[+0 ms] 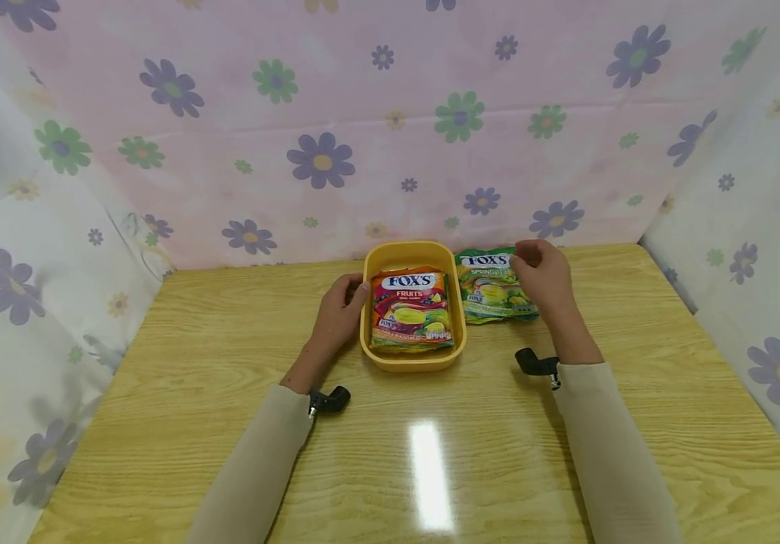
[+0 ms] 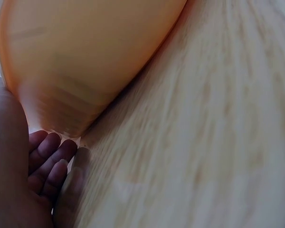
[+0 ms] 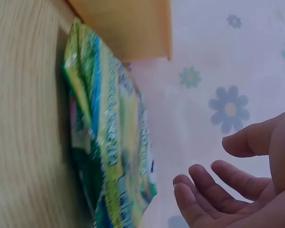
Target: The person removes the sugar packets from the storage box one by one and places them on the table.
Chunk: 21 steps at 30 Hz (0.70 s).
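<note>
A yellow rectangular container stands toward the back of the table. Inside it lies a red candy bag labelled FOX'S Fruits, with green edges showing beside and below it. My left hand holds the container's left side, thumb at the rim and curled fingers against the outer wall. On the table, right of the container, lies a green FOX'S Spring Tea candy bag. Over that bag's right side is my right hand; in the right wrist view its loosely bent fingers are apart from the bag, holding nothing.
The wooden table runs back to a flower-print curtain, with similar cloth along both sides. Black wrist cameras sit on both wrists, below beige sleeves. A bright light reflection lies on the table front.
</note>
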Available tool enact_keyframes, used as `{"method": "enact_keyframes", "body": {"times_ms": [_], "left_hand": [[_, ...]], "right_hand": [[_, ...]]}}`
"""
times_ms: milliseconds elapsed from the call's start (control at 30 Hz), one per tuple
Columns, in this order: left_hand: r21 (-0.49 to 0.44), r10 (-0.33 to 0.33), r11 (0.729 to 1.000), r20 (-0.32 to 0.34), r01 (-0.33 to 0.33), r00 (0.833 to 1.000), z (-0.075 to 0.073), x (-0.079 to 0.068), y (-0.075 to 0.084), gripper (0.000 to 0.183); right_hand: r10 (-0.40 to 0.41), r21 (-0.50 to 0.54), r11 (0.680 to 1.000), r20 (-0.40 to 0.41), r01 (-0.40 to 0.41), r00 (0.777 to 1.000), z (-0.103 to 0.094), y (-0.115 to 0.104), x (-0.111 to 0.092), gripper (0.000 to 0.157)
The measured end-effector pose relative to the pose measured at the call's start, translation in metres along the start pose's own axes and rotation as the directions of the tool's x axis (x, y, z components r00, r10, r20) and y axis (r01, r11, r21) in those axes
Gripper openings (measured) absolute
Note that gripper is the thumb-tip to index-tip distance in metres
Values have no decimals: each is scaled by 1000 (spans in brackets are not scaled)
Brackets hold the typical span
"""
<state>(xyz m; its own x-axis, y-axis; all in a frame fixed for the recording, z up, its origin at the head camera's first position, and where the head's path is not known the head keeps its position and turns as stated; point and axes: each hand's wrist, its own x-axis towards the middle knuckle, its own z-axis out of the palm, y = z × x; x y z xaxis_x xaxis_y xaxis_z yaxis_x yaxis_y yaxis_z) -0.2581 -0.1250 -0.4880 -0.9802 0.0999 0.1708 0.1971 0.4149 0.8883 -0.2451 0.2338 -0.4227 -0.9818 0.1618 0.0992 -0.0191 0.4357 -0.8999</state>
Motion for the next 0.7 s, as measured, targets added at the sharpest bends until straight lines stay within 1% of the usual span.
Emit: {"method": "enact_keyframes", "body": {"times_ms": [100,267,500,700], "left_hand": [[0,2,1000,-1,-2,1000,0,0,0,45],[-2,2,1000,2,-2,1000,0,0,1,46],[-3,1,1000,6,-1,1000,0,1,1,46],[-1,0,1000,7,0,1000,0,1,-1,45]], "right_hand": [[-31,5,1000,10,31,999,1,-7,-2,43],[-60,11,998,40,59,997,4,-19,-6,42],[-81,28,997,138,78,987,10,-33,-9,45],[-105,21,994,216,103,971,20,-41,-13,46]]}}
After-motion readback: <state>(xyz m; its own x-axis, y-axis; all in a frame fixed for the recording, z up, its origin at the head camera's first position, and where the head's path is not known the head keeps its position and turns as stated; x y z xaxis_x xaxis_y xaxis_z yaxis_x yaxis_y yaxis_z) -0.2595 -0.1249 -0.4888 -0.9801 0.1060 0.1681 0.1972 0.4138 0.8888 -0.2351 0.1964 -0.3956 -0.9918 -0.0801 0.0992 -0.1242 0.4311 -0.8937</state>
